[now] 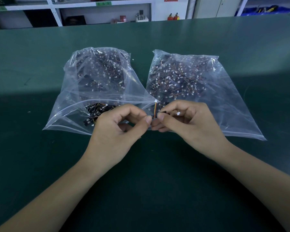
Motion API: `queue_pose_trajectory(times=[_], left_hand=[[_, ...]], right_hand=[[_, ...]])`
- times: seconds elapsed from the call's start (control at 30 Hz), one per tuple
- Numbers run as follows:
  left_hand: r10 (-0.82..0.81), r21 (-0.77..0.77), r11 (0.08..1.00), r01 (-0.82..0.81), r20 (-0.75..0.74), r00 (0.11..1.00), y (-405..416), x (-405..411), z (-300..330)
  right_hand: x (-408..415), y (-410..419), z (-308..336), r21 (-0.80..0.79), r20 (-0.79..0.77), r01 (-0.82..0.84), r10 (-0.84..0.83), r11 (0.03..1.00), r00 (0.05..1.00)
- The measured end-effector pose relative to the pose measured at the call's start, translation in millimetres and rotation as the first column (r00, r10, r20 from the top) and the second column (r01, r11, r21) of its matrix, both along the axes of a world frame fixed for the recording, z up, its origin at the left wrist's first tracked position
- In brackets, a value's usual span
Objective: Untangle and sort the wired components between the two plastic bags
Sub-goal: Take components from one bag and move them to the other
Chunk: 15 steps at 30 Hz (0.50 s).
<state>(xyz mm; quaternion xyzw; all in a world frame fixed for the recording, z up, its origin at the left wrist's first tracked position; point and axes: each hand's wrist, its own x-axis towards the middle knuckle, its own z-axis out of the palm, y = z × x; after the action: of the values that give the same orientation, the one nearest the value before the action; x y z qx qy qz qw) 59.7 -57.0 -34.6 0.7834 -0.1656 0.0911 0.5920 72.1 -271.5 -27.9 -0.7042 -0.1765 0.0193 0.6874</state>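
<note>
Head view, left hand (117, 124) and right hand (182, 121) pinching one wired component (155, 111) (white plug upward), between two plastic bags (97, 84) on green surface (40, 156).

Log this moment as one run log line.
stage: untangling | left hand: pinching wired part | right hand: pinching same part | left bag: open | right bag: on table
</note>
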Motion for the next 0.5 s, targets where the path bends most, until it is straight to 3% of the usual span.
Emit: queue_pose_trajectory(times=[0.27, 0.43, 0.5], left_hand=[[0.058, 0.013, 0.998, -0.058, 0.045, 0.997, 2.0, 2.9, -1.7], [0.112, 0.195, 0.965, -0.178, 0.310, 0.944, 10.3, 5.5, 0.8], [0.085, 0.279, 0.938, -0.208, 0.395, 0.915, 13.0, 6.9, 2.2]], right_hand=[[3.3, -3.0, 0.0, -0.016, 0.021, 0.017, -0.017, 1.000, 1.000], [10.7, -17.2, 1.0, -0.331, 0.387, 0.282, -0.143, 0.901, 0.911], [11.9, -21.8, 3.2, -0.410, 0.444, 0.322, -0.122, 0.853, 0.888]])
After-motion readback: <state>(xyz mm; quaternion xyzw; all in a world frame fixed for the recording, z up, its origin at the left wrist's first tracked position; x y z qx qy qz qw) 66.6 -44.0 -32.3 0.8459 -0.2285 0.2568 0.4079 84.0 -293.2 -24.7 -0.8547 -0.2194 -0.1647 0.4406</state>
